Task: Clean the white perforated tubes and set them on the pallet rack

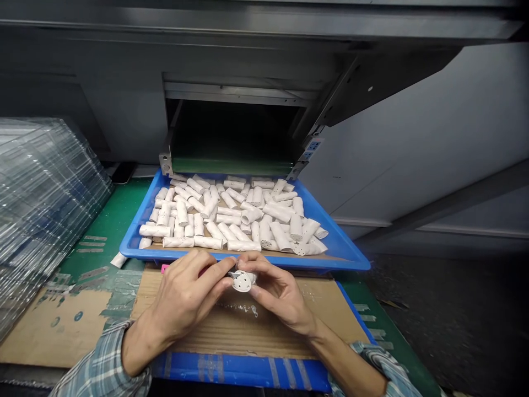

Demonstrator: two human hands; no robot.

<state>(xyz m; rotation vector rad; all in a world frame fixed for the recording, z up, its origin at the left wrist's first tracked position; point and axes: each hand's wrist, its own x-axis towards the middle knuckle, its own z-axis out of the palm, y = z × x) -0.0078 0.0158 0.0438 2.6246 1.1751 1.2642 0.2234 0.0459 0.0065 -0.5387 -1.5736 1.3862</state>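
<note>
My right hand [281, 292] is closed round a short white tube [242, 282], its round end with small holes facing me. My left hand [185, 292] is closed on a slim tool with a pink handle [164, 268]; the handle's end shows beyond the knuckles. The tool's tip meets the rim of the tube end, but fingers hide most of it and I cannot tell its kind. Both hands are close together above a cardboard sheet [289, 336]. Just beyond them, a blue tray [347, 251] holds many similar white tubes [206, 242] lying in a loose pile.
A green conveyor belt [231, 162] ends over the tray's far side. One white tube [119, 259] lies outside the tray on the green table [128, 204]. Stacked clear plastic trays [45, 198] stand at left, with a dark phone-like object [124, 172] behind. A metal frame hangs overhead.
</note>
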